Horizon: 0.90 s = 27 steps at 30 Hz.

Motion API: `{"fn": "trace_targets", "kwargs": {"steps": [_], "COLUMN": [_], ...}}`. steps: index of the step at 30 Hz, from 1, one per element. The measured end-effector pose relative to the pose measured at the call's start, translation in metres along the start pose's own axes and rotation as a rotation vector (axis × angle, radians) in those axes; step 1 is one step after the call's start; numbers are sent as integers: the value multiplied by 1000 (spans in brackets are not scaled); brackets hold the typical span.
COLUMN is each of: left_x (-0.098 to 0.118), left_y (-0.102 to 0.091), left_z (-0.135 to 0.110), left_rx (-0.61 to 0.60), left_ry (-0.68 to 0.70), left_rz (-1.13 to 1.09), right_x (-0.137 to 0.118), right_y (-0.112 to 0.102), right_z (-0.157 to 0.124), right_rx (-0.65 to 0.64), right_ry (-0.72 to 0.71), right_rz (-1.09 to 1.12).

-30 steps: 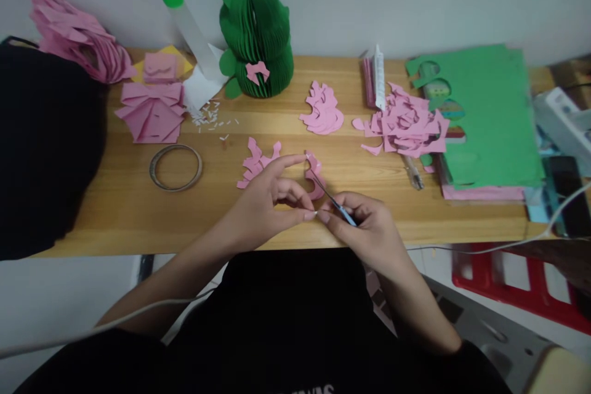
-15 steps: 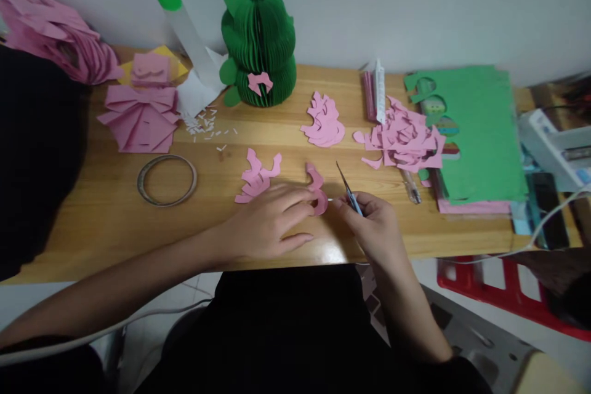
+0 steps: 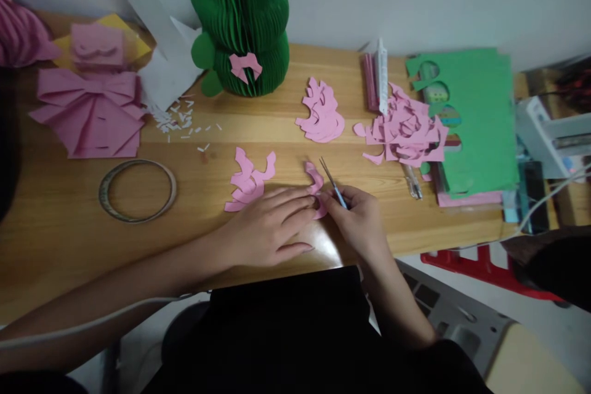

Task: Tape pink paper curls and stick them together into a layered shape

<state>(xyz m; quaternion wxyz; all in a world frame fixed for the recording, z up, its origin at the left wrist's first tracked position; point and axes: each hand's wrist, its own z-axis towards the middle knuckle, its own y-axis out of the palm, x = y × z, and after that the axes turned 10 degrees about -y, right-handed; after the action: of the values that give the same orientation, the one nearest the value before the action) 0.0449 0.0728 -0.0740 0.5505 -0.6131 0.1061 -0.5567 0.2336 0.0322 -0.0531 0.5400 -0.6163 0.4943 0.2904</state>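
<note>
My left hand (image 3: 272,228) lies flat on the tabletop, fingers stretched out, with its fingertips over a curved pink paper cutout (image 3: 313,172). In my right hand (image 3: 357,218) is a pair of tweezers (image 3: 340,196) with a blue handle, its two thin tips pointing up and away from the cutout. The thumb and fingertips of that hand touch the cutout's right edge; whether something small is pinched there is hidden. Left of the cutout lies a loose group of pink cutouts (image 3: 244,181). Beyond it is a neat overlapping pile of pink cutouts (image 3: 323,114).
A green honeycomb-paper figure (image 3: 249,18) stands at the back. Small white strips (image 3: 178,117), a tape roll (image 3: 105,197) and folded pink paper (image 3: 99,114) lie left. Rightward are pink scraps (image 3: 409,126), a white tube (image 3: 382,77), a cutter knife (image 3: 412,183) and green sheets (image 3: 484,129).
My right hand has moved left, bringing its fingertips from just beside the pink cutout onto its edge. The white strip seen at them is now out of sight. The view has shifted closer.
</note>
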Motion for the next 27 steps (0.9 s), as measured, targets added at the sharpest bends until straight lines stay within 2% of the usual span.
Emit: {"fn": "trace_targets", "kwargs": {"steps": [9, 14, 23, 27], "left_x": [0, 1, 1, 1], "left_y": [2, 4, 3, 3], "left_z": [0, 0, 1, 1], "left_rx": [15, 41, 50, 62], "left_ry": [14, 34, 31, 39], "left_rz": [38, 85, 92, 95], "right_x": [4, 2, 3, 3], "right_y": [2, 0, -4, -4], "right_z": [-1, 1, 4, 4], "right_rx": [46, -7, -34, -44], "right_ry": [2, -18, 31, 12], "right_rz": [-51, 2, 131, 88]}}
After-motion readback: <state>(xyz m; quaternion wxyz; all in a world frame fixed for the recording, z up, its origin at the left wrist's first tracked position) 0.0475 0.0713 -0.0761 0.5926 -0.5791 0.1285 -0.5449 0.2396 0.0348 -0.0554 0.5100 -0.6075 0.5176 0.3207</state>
